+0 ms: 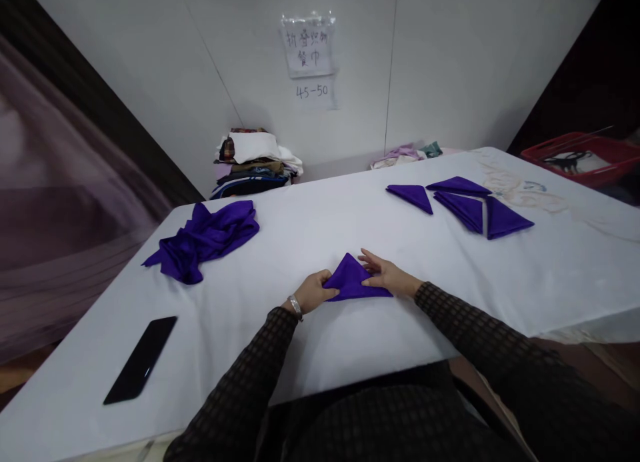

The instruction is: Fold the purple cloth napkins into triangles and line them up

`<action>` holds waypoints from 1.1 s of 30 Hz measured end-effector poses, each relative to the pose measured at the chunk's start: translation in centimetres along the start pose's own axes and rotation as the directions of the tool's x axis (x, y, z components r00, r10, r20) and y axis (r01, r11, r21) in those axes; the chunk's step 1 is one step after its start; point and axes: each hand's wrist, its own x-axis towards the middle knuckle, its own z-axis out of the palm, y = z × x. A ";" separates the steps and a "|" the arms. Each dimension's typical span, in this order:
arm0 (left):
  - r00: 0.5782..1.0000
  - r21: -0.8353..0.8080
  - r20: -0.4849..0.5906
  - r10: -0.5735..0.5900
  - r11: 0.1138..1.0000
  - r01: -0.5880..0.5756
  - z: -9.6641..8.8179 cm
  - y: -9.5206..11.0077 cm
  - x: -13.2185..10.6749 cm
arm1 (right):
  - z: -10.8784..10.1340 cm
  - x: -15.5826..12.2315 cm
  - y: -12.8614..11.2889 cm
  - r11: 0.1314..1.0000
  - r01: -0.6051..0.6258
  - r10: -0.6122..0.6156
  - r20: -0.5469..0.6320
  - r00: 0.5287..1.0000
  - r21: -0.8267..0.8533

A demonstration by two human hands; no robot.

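I have the purple triangle [350, 279] in front of me, a cloth folded with its peak pointing away, over the near middle of the white-covered table [310, 229]; I can't tell whether its whole near edge touches the top. My left hand [314, 290] pinches its left corner, thumb on the upper face and fingers curled behind. My right hand [387, 277] is loosely spread at the right slope, thumb laid on the cloth and fingers fanned apart by the edge, so I don't count it as a grip.

I'd judge this cloth light, soft and a little slippery from its sheen, nothing fragile, though the layers could slide over each other. The corners and the long near edge look the best holds: pinch all the layers together there and keep the pull gentle.

Off to the right lie four flat purple pieces [411, 199], three of them close together. To the left is a crumpled purple heap [215, 232], and nearer me a black slab [141, 361], perhaps a phone. Beyond the far edge sits a pile of clothes [255, 165]; a red basket [590, 172] stands at far right.
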 end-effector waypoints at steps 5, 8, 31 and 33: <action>1.000 0.044 -0.021 0.022 0.999 -0.021 -0.5 0.2 -0.1 | 0.0 1.1 -0.7 0.977 -0.142 0.123 0.125 0.985 0.161; 0.998 0.051 -0.052 0.023 0.998 -0.021 -0.8 0.3 0.2 | 0.2 0.5 -0.9 0.959 -0.183 0.148 0.167 0.975 0.216; 0.969 -0.259 0.235 -0.076 0.956 0.138 8.3 9.1 11.6 | -11.5 -11.3 -4.9 0.808 -0.036 0.184 -0.193 0.964 0.588; 0.982 -0.271 0.176 -0.063 0.956 0.110 10.4 9.6 13.3 | -14.8 -12.8 -5.6 0.839 -0.008 0.200 -0.294 0.935 0.544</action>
